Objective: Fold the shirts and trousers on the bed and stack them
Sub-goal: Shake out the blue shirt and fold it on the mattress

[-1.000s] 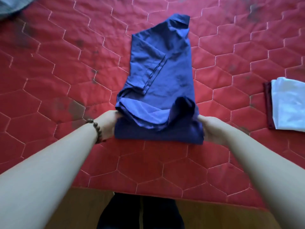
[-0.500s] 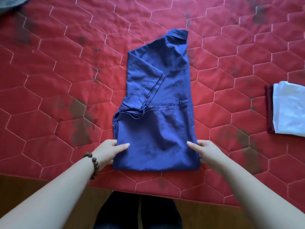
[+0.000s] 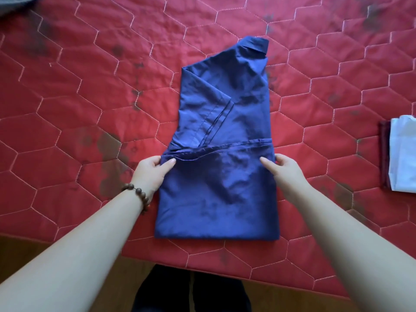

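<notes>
Both my left hand (image 3: 151, 173) and right hand (image 3: 284, 171) pinch the folded-up hem of the dark blue cotton shirt (image 3: 221, 154) on the red quilted bed cover (image 3: 90, 97); I see no writing.

A blue shirt (image 3: 222, 167) lies part-folded on a bed covered by a red quilt (image 3: 78, 97) stitched in hexagons. The shirt's lower half is doubled up over itself, a sleeve is folded across its middle, and its collar points to the far side. The left hand (image 3: 153, 171), with a beaded bracelet (image 3: 137, 197) on its wrist, pinches the left end of the doubled-up hem. The right hand (image 3: 284, 170) grips the right end of that hem, thumb on top. At the right edge of the bed, well apart from the shirt, a folded white garment (image 3: 403, 154) rests on a dark red one (image 3: 384, 154).
</notes>
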Demonstrator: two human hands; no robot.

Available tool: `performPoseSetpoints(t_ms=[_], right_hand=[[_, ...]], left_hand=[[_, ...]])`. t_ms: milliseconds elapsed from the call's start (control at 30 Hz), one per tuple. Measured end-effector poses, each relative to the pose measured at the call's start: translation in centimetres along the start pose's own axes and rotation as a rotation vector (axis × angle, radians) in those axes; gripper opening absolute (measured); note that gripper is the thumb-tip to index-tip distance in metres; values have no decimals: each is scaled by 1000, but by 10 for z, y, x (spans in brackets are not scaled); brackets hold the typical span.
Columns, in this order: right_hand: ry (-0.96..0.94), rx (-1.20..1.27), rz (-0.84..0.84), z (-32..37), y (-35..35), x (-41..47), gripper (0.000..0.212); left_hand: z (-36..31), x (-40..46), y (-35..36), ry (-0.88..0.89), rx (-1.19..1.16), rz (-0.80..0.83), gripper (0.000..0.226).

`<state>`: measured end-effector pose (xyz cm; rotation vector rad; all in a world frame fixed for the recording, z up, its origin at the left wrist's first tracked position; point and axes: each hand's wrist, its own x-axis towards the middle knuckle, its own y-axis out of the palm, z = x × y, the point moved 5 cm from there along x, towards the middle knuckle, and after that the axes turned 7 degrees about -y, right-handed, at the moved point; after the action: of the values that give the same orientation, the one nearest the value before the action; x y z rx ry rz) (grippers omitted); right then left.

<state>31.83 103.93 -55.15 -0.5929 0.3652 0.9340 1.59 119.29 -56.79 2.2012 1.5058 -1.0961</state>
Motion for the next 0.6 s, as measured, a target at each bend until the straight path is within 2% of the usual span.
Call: performPoseSetpoints(t_ms=[67, 133, 267, 600], right_hand=[[-20, 23, 9, 4, 2, 0, 11], [-78, 18, -29, 13, 0, 0, 9], [-186, 143, -68, 34, -9, -2, 14], [-330, 167, -129, 111, -18, 65, 15]], left_hand=[[-3, 2, 3, -7, -52, 11, 7], [-11, 1, 2, 10, -115, -3, 14], [-32, -1, -1, 60, -251, 39, 10], [-121, 44, 8, 246, -203, -105, 16]])
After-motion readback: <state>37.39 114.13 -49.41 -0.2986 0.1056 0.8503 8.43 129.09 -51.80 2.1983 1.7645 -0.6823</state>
